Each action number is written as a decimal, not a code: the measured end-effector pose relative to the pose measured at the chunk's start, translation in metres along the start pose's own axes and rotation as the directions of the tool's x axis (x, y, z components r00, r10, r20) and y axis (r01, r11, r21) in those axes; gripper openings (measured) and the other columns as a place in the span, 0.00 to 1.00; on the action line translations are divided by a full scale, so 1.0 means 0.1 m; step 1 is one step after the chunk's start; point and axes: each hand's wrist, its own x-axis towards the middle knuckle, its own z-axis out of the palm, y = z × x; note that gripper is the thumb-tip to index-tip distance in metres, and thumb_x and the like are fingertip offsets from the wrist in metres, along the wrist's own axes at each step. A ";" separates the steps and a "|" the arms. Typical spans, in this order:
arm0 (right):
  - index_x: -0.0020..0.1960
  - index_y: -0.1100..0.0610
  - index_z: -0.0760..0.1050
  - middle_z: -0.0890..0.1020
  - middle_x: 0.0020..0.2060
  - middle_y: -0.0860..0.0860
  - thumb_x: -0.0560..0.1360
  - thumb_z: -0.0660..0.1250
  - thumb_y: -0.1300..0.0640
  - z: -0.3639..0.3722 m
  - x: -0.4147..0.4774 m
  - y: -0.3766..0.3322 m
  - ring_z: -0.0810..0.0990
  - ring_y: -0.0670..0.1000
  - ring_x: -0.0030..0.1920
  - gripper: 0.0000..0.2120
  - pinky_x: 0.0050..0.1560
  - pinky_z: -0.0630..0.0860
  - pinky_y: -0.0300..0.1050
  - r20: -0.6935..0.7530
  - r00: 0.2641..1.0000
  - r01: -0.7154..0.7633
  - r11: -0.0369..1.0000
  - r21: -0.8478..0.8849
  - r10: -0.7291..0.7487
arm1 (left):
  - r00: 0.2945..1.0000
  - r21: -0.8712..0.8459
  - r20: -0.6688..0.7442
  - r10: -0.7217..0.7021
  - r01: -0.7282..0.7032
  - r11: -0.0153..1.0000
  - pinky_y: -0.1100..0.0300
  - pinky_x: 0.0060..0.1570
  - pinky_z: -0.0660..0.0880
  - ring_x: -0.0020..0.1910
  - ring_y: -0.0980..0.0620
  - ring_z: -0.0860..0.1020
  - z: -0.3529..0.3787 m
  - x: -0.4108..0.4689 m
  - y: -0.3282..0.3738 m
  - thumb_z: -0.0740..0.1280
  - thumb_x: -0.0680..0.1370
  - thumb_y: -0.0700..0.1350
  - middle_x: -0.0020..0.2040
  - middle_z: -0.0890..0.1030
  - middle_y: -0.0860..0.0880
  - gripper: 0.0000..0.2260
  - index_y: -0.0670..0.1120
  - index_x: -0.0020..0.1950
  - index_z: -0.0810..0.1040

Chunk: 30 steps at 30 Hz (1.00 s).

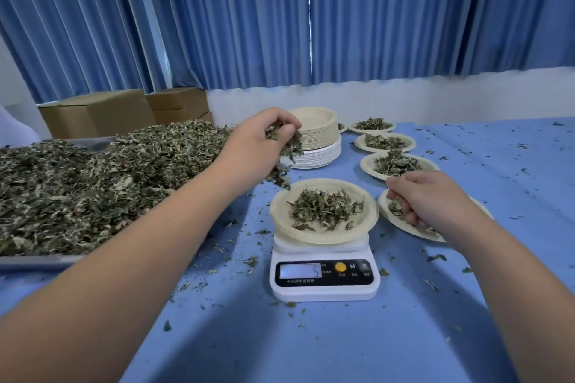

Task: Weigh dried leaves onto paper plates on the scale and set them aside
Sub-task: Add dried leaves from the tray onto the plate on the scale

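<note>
A white digital scale (323,278) stands in the middle of the blue table, its display reading 5. On it lies a paper plate (280,214) with a small heap of dried leaves (325,208). My left hand (258,149) hovers above and to the left of that plate, gripping a bunch of leaves, some of which fall from it. My right hand (432,199) hangs over a filled plate (392,214) to the right of the scale, fingers curled down and pinching a few leaves. A big pile of dried leaves (93,183) fills a tray at left.
Two stacks of unused paper plates (320,137) stand behind the scale. Three filled plates (385,141) line up at the back right. Cardboard boxes (99,112) sit behind the tray, under blue curtains. Leaf crumbs lie scattered across the blue table (497,165).
</note>
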 end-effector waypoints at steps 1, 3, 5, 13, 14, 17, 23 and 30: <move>0.34 0.58 0.77 0.70 0.22 0.50 0.78 0.65 0.51 0.00 0.00 0.00 0.67 0.50 0.23 0.16 0.23 0.63 0.39 0.000 1.000 -0.003 1.000 0.006 0.003 | 1.000 -0.013 0.016 0.015 -0.015 1.000 0.75 0.31 0.67 0.36 0.56 0.74 0.07 0.02 0.02 0.62 0.82 0.45 0.44 0.79 0.60 0.09 0.60 0.46 0.76; 0.34 0.58 0.77 0.70 0.22 0.50 0.78 0.65 0.51 -0.01 0.00 -0.01 0.67 0.51 0.23 0.16 0.24 0.62 0.39 0.004 1.000 -0.006 1.000 0.017 0.006 | 0.998 -0.034 0.060 0.030 -0.028 0.999 0.75 0.32 0.68 0.38 0.56 0.74 0.20 0.06 0.05 0.63 0.82 0.45 0.47 0.79 0.61 0.08 0.59 0.48 0.76; 0.35 0.58 0.77 0.70 0.22 0.51 0.78 0.64 0.51 -0.01 -0.01 -0.01 0.67 0.52 0.25 0.16 0.24 0.62 0.40 0.012 1.000 0.003 1.000 0.019 -0.004 | 0.993 -0.056 0.116 0.026 -0.020 0.998 0.75 0.35 0.68 0.40 0.57 0.75 0.32 0.06 0.03 0.63 0.81 0.44 0.49 0.78 0.61 0.08 0.59 0.52 0.76; 0.35 0.57 0.77 0.72 0.22 0.50 0.78 0.64 0.51 -0.01 -0.01 -0.01 0.68 0.49 0.21 0.16 0.23 0.64 0.39 0.015 0.998 0.056 0.998 0.005 -0.056 | 0.934 -0.063 0.357 0.001 0.023 0.998 0.63 0.56 0.72 0.53 0.59 0.78 0.41 -0.11 -0.11 0.65 0.80 0.51 0.54 0.82 0.60 0.14 0.62 0.65 0.72; 0.34 0.57 0.77 0.72 0.22 0.50 0.78 0.64 0.51 -0.01 -0.01 -0.01 0.68 0.48 0.21 0.16 0.23 0.64 0.39 0.014 0.998 0.058 0.998 0.004 -0.058 | 0.934 -0.071 0.358 0.003 0.023 0.997 0.64 0.57 0.71 0.54 0.62 0.78 0.39 -0.13 -0.11 0.63 0.80 0.53 0.55 0.81 0.60 0.14 0.62 0.66 0.71; 0.35 0.57 0.77 0.72 0.22 0.49 0.78 0.64 0.51 0.00 -0.01 -0.01 0.67 0.48 0.21 0.16 0.23 0.64 0.39 0.019 0.998 0.054 0.999 0.002 -0.054 | 0.945 -0.140 0.327 0.014 0.034 0.990 0.60 0.61 0.69 0.55 0.61 0.79 0.31 -0.15 -0.13 0.55 0.80 0.62 0.58 0.81 0.61 0.18 0.61 0.67 0.71; 0.36 0.58 0.77 0.71 0.22 0.49 0.78 0.64 0.51 0.01 -0.01 0.00 0.67 0.48 0.21 0.15 0.23 0.64 0.39 0.022 0.999 0.042 0.999 -0.009 -0.041 | 0.956 -0.310 0.292 -0.019 0.113 0.944 0.54 0.50 0.73 0.54 0.57 0.81 0.29 -0.18 -0.16 0.49 0.81 0.61 0.59 0.81 0.59 0.18 0.60 0.63 0.74; 0.34 0.57 0.76 0.71 0.21 0.48 0.78 0.64 0.51 0.02 0.01 0.01 0.67 0.48 0.21 0.16 0.25 0.64 0.40 0.013 0.999 0.038 0.999 -0.014 -0.038 | 0.979 -0.383 0.203 0.016 0.064 0.921 0.55 0.34 0.81 0.55 0.55 0.81 0.27 -0.22 -0.18 0.51 0.79 0.59 0.59 0.81 0.54 0.18 0.56 0.60 0.76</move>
